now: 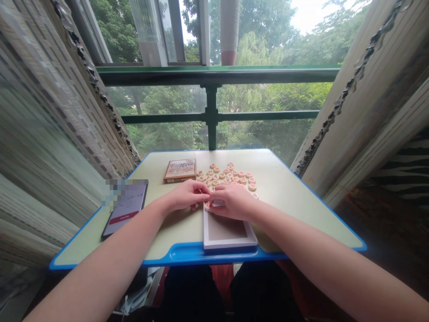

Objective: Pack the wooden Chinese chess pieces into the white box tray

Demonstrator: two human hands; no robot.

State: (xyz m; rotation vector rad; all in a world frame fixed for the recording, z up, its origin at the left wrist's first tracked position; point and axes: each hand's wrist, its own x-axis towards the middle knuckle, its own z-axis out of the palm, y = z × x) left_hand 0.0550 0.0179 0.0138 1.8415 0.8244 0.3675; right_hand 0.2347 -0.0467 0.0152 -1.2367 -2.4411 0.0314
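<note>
A white-rimmed open box (229, 226) lies at the table's front edge, its brown bottom partly bare. My right hand (233, 201) is over the box's back left part, its fingers closed around a round game piece (207, 205) with red marking. My left hand (189, 195) is at the box's back left corner, fingers bent together near the right fingertips; what they hold, if anything, is too small to tell. Behind both hands, several round wooden pieces (242, 180) with red or dark characters lie spread on the table, some hidden by the right hand.
A flat printed box (180, 170) sits at the back left of the pale table (295, 214) with its blue edge. At the left edge lies a phone (125, 208). Beyond the table are a green railing (212, 117) and windows, with curtains on both sides.
</note>
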